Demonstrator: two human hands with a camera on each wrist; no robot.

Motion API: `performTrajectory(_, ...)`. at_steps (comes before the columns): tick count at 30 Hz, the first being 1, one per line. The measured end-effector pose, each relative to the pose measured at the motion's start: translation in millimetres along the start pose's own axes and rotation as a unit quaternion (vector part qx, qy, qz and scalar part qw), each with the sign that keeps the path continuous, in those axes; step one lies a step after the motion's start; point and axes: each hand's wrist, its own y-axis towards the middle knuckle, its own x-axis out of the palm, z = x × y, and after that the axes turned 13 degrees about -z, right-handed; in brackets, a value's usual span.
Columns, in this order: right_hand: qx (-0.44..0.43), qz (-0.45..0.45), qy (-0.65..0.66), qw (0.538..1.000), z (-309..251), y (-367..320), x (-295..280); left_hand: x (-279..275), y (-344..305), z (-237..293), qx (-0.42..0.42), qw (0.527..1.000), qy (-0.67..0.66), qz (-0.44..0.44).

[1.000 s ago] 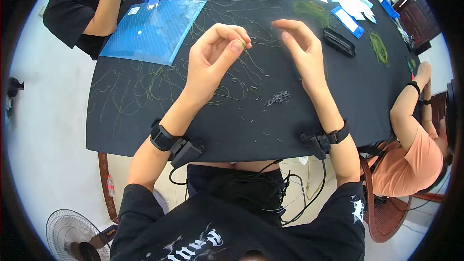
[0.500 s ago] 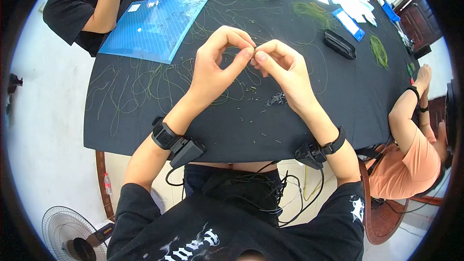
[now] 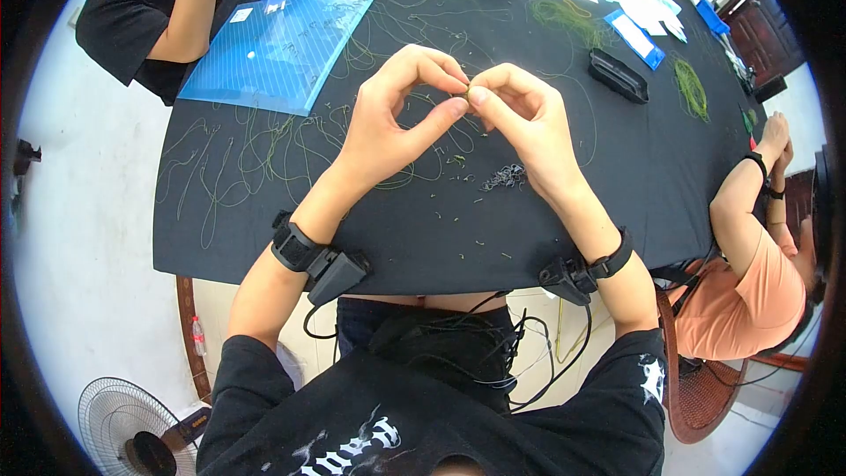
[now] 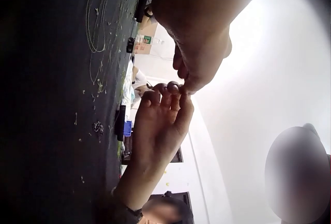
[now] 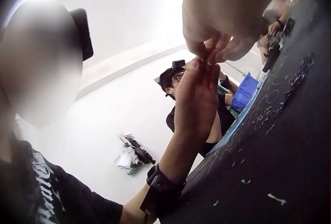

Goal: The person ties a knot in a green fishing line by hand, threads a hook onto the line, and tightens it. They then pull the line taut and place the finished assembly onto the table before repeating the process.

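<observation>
My left hand [image 3: 383, 119] and right hand [image 3: 533, 123] meet fingertip to fingertip above the black table [image 3: 414, 247]. Thumb and forefinger of the left pinch a thin green thread [image 3: 466, 93], mostly hidden by the fingers. The right thumb and forefinger pinch at the same spot. In the left wrist view the right hand [image 4: 163, 123] comes up from below to meet the left fingers. The right wrist view has the left hand [image 5: 196, 102] upright under the right fingertips. Below the hands lies a small heap of tiny grey pieces [image 3: 505, 177].
Loose green threads [image 3: 286, 154] spread across the table's left side. A blue plastic folder [image 3: 273, 57] lies beyond them. Toward the right are a black case [image 3: 617, 77] and a green thread bundle [image 3: 690, 91]. People sit at the far left and right.
The right hand was apart with its thumb and forefinger spread; it has moved left to the left fingertips and now pinches there. The left hand has shifted slightly right, still pinching.
</observation>
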Motion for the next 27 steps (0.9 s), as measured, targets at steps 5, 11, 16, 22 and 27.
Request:
performTrajectory(5,-0.004,-0.015,-0.042,0.999,-0.8,0.8,-2.0,-2.6,-0.3,-3.2,-0.012,1.0,0.009,-0.002)
performTrajectory(11,-0.013,-0.033,-0.138,0.99,3.5,5.3,-10.8,-4.3,0.5,-3.3,-0.024,0.998,0.054,0.002)
performTrajectory(16,-0.045,-0.014,-0.187,0.981,4.7,7.6,-13.5,-7.7,-0.4,-5.2,-0.017,0.994,0.103,-0.028)
performTrajectory(22,-0.073,0.093,-0.281,0.952,-11.4,10.1,-43.7,-15.7,-0.2,-12.9,-0.041,0.993,0.108,0.03)
performTrajectory(27,-0.112,0.279,-0.168,0.939,-8.9,10.4,-92.6,-21.3,-1.2,-19.3,-0.052,0.988,0.126,0.065)
